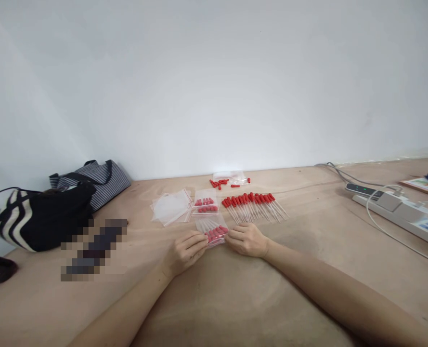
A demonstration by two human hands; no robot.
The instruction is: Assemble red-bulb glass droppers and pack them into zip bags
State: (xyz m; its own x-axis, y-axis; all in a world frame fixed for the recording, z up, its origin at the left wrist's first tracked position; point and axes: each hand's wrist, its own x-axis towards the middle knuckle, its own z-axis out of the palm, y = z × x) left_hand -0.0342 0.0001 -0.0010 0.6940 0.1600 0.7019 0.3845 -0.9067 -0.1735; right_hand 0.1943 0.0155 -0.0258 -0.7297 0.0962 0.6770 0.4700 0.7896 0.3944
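A clear zip-lock bag (214, 232) with several red-topped glass droppers in it lies on the table in front of me. My left hand (189, 248) grips its left edge, fingers closed. Over at the right edge, my right hand (247, 239) has its fingers closed on the same bag. Just beyond are bags (206, 202) with more red tops. A spread of empty clear bags (172, 207) lies to their left. Past my right hand, a row of red-topped droppers (252, 206) lies with the thin clear tubes pointing toward me.
Loose red rubber bulbs (219, 183) lie near the wall beside another clear bag (231, 177). A black bag (55, 212) and a striped bag (107, 185) sit left, near a blurred-out dark item (100, 246). A power strip (405, 217) with cables is on the right.
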